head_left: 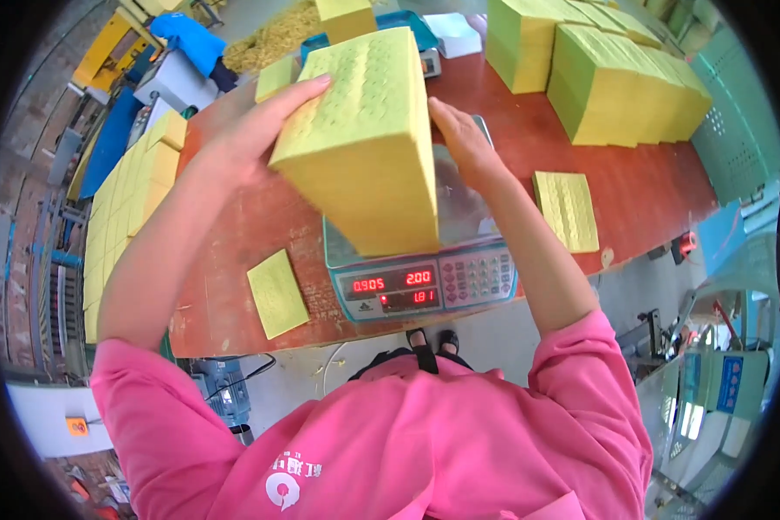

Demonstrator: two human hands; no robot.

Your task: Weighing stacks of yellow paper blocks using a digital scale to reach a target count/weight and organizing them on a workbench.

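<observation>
A tall block of stacked yellow paper sheets point(364, 130), its top marked with rows of small wavy cuts, is between my hands over a digital scale point(481, 273). My left hand point(269, 126) grips its left side, the thumb or a finger lying along the top edge. At its right side is my right hand point(464, 143), fingers against the far part of that side and partly hidden. Red digits glow on the scale's display. The block hides much of the weighing plate; whether it rests there or hangs just above, I cannot tell.
On the red table point(633, 195) lie a thin yellow pad point(277, 295) at left and another pad point(566, 211) at right. Large yellow stacks point(615, 87) stand far right. More yellow blocks point(126, 204) line the left. A second scale point(429, 61) sits behind; a person in blue point(191, 39) works beyond.
</observation>
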